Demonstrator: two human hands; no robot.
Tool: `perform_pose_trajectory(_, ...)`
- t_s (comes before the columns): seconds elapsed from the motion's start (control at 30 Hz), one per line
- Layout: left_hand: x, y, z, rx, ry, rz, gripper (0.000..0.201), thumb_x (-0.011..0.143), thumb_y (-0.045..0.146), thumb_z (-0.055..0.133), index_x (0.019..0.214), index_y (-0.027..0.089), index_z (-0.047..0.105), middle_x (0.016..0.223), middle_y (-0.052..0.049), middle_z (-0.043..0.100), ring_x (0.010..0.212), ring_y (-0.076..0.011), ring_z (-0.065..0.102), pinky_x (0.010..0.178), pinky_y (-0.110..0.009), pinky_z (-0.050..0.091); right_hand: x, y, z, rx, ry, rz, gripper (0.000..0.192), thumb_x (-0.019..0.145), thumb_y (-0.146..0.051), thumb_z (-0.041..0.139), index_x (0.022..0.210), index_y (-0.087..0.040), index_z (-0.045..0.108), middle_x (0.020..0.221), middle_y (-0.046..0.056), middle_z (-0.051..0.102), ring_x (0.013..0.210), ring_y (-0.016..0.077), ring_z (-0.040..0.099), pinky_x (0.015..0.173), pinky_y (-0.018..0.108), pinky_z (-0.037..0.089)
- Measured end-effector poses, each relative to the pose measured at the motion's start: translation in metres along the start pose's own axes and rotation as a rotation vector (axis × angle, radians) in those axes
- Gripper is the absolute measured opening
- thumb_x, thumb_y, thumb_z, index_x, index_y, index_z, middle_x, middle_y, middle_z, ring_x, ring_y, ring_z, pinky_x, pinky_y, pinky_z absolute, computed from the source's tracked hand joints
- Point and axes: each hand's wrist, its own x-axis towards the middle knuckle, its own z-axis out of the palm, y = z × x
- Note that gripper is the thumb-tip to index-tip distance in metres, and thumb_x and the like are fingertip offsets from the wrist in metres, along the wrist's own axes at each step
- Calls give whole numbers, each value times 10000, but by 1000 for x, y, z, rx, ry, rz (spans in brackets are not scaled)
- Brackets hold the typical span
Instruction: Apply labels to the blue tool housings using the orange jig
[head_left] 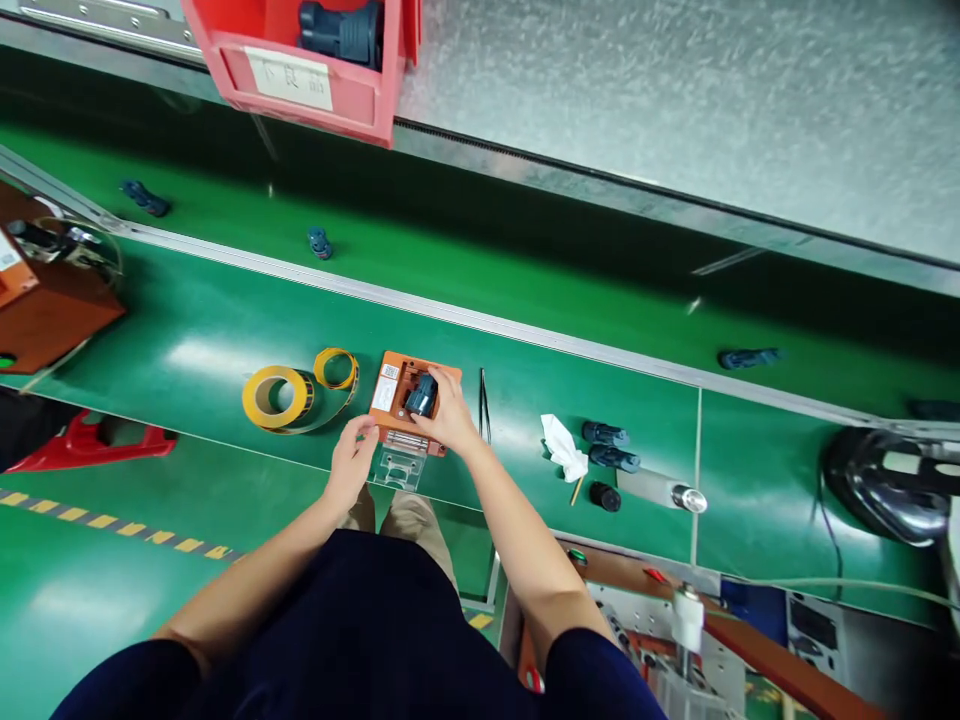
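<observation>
My right hand (451, 412) is closed around a dark blue-black cylindrical plastic part (422, 396), which sits in the recess of an orange fixture block (382, 412) with white labels. At the block's near left corner is my left hand (354, 458), its fingers loosely curved and thumb apart, with nothing visible between them. A hinged clear plastic flap (401, 466) hangs from the block's near side, over the bench edge. Just right of the block lie black tweezers (484, 405). To its left stand a large yellow tape roll (277, 398) and a smaller one (335, 369).
Right on the green bench are a white cloth (562, 447), dark plastic parts (613, 457) and a silver cylinder (660, 490). More dark parts lie on the conveyor (450, 285). A red bin (300, 85) stands on the overhead shelf; a machine (686, 640) is at lower right.
</observation>
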Motion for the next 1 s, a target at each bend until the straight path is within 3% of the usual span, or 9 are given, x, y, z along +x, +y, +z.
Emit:
perform_pose_trajectory(0.1,-3,-30,-9,62,-14,-68,414,820,519,675,1054,205,542,1154,-115,632,1198,-287,590,1013,-459,470,16,16,4,-61,-64,-24,949,704,-272,782,1519,-143,313,1499,195,444,1390,377,388,1162,611,334)
perform_pose_trajectory(0.2,-11,-49,-9,61,-164,-148,568,755,522,744,1131,200,465,1008,-92,672,1058,-279,674,915,-458,522,20,23,8,-61,-104,-28,953,705,-335,823,1513,-142,355,1504,178,458,1381,379,382,1167,597,330)
perform_pose_trajectory(0.37,-29,-33,-18,-7,-339,-184,592,839,552,687,1251,221,420,868,-20,705,903,-210,717,913,-409,523,8,31,15,-119,-173,-71,936,821,-517,734,1570,-179,286,1653,154,246,1524,374,137,1220,601,208)
perform_pose_trajectory(0.47,-29,-5,-26,-158,-401,-211,493,917,583,578,1219,194,552,974,-84,729,945,-216,708,920,-388,525,-6,41,16,-145,-16,-47,715,948,-504,554,1553,-200,325,1633,142,284,1518,331,174,1215,575,210)
perform_pose_trajectory(0.57,-11,21,-19,-343,-433,-245,568,917,629,545,1253,172,577,1066,-143,728,968,-250,706,813,-374,564,-28,61,12,-226,319,190,526,989,-457,433,1434,-180,476,1448,169,494,1383,309,384,1150,551,292)
perform_pose_trajectory(0.63,10,31,-4,-335,-450,-236,592,905,642,554,1267,173,551,1072,-151,727,944,-248,714,756,-364,578,-46,77,11,-289,474,364,487,975,-441,403,1316,-127,554,1273,201,576,1258,329,467,1078,558,333)
perform_pose_trajectory(0.8,59,33,23,-64,-409,-179,527,858,589,655,1128,138,620,889,-130,748,741,-212,726,677,-356,587,-82,101,26,-310,565,501,486,910,-469,464,1174,-79,584,1091,217,581,1064,354,486,941,533,363)
perform_pose_trajectory(0.9,62,23,-3,65,-297,-53,496,812,514,734,1173,184,652,970,-103,750,860,-238,723,819,-412,583,-88,104,41,-314,614,557,449,914,-466,466,1149,-101,582,1064,201,577,1023,346,480,901,512,358)
perform_pose_trajectory(1.0,51,5,-65,246,-90,103,529,755,465,797,1196,213,645,1242,-134,672,1227,-327,594,1097,-507,426,-87,105,53,-320,670,612,428,933,-461,441,1139,-115,585,1054,196,575,1018,355,471,872,513,354)
